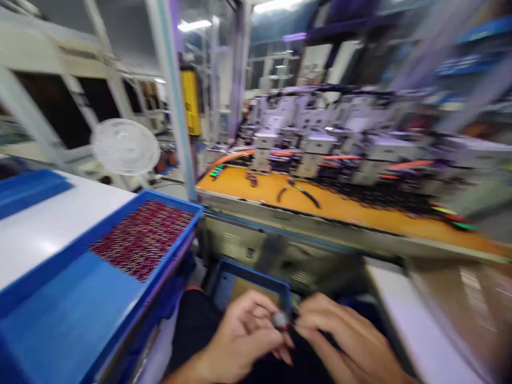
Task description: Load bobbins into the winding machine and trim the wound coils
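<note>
Low in the view, above the dark-clothed lap, my left hand (pixel 250 333) is closed on a small grey roundish part (pixel 280 319) between thumb and fingers. My right hand (pixel 338 328) is just right of it, fingertips pinched together beside the part. A thin reddish strand seems to run between the part and the right fingertips, but blur hides what those fingers grip. At the left, a blue tray (pixel 52 341) holds many small red and dark pieces (pixel 144 237) packed in rows at its far end.
Ahead stands a machine bench with an orange top (pixel 256 189); pliers (pixel 304 193) lie on it before a row of machine units (pixel 316 144). A blue bin (pixel 250 272) sits below. A white fan (pixel 125 146) is back left; a cardboard box (pixel 460 304) is right.
</note>
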Action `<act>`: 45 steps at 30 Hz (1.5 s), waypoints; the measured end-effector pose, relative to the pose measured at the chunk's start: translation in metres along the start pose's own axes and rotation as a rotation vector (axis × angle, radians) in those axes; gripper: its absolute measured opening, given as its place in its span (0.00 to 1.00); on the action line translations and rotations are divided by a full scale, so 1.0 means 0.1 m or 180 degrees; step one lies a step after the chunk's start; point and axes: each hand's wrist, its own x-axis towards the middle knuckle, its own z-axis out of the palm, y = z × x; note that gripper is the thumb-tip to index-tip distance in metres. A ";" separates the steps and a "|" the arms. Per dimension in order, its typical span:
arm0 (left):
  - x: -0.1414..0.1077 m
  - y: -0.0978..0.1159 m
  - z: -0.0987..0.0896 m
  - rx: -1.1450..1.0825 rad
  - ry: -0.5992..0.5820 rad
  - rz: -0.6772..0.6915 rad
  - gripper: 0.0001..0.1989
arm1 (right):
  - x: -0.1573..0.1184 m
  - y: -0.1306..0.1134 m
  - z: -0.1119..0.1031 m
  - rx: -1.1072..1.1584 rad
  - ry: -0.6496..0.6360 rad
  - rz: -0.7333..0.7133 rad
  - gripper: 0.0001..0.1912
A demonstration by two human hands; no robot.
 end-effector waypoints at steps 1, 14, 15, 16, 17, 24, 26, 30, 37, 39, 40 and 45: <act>-0.03 0.05 0.03 -0.0117 -0.0027 0.0042 0.13 | 0.03 -0.02 0.00 0.0036 0.0014 0.0040 0.09; 0.07 0.19 -0.02 0.1852 0.0961 0.1605 0.13 | 0.01 -0.11 0.13 0.2192 0.0376 0.2277 0.08; 0.06 0.19 -0.03 0.1867 0.0986 0.1576 0.13 | 0.01 -0.11 0.12 0.2585 0.0214 0.2560 0.09; 0.06 0.19 -0.04 0.1829 0.1002 0.1523 0.12 | 0.01 -0.10 0.12 0.2920 0.0079 0.2800 0.10; 0.06 0.19 -0.04 0.1762 0.1004 0.1451 0.12 | 0.01 -0.09 0.11 0.3174 -0.0025 0.2983 0.12; 0.10 0.15 -0.06 0.1258 0.0759 0.1206 0.14 | -0.03 0.00 0.17 0.3737 -0.0058 0.3402 0.25; 0.10 0.13 -0.09 0.1157 0.0754 0.1155 0.14 | -0.05 0.04 0.21 0.3955 -0.0073 0.3287 0.28; 0.14 0.13 -0.12 0.0833 0.0670 0.0983 0.11 | -0.11 0.09 0.31 0.4150 -0.0250 0.2859 0.25; 0.27 0.07 -0.04 0.0769 0.1858 0.0424 0.11 | -0.15 0.25 0.36 0.0385 0.1316 0.0167 0.11; 0.16 0.03 -0.04 0.1809 0.1953 0.0866 0.09 | -0.17 0.36 0.33 -0.0770 0.1340 -0.0643 0.11; 0.10 0.03 -0.03 0.2380 0.1835 0.1203 0.09 | -0.18 0.40 0.32 -0.1085 0.1315 -0.0925 0.10; -0.04 0.12 0.04 0.3792 0.1111 0.2077 0.18 | -0.24 0.47 0.31 -0.1448 0.1265 -0.1367 0.08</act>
